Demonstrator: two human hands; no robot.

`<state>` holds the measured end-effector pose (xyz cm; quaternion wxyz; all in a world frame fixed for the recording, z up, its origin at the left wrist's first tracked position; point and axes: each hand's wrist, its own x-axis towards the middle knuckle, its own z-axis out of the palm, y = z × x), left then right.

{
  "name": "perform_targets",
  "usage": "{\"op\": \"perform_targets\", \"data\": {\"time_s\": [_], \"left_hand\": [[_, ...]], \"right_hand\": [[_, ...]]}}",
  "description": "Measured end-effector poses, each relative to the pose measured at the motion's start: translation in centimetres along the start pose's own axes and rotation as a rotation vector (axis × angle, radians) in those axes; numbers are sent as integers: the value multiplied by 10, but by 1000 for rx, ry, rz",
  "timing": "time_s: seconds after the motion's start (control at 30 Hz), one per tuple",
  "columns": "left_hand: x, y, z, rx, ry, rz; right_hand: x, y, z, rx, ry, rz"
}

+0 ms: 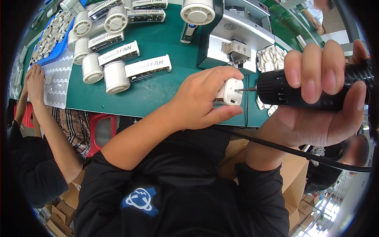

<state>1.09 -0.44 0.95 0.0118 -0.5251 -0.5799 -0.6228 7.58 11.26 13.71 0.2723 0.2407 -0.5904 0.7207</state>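
My left hand (205,96) is wrapped round a white handheld fan part (233,89), its end with a small port turned to the right. Most of that part is hidden by my fingers. My right hand (319,87) grips a black electric screwdriver (276,87), held level and pointing left. Its thin steel bit (246,90) meets the end face of the white part; whether a screw sits at the tip is too small to tell. A black cord (292,151) crosses over my right forearm.
Several white fans with open handles, such as this one (148,68), lie on the green table (158,98). A silver machine (233,35) stands ahead, beside piled small white parts (271,57). At left, a co-worker's hands (35,79) rest by a blue tray (53,35).
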Motion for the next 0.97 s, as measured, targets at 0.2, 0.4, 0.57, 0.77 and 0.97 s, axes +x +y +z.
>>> {"op": "perform_targets", "data": {"time_s": [0.2, 0.4, 0.57, 0.77, 0.97], "left_hand": [[-1, -1, 0, 3, -6, -16], [-10, -10, -4, -257, 69, -64], [-18, -22, -3, -366, 110, -69], [-17, -14, -3, -353, 71, -82], [-15, -13, -7, -293, 26, -93]], "right_hand": [[1, -3, 0, 12, 34, -23], [12, 2, -39, -70, 102, -68], [13, 56, -58, -253, 388, -29], [-2, 67, -63, -210, 348, -6], [-9, 57, -64, -204, 183, 208]]}}
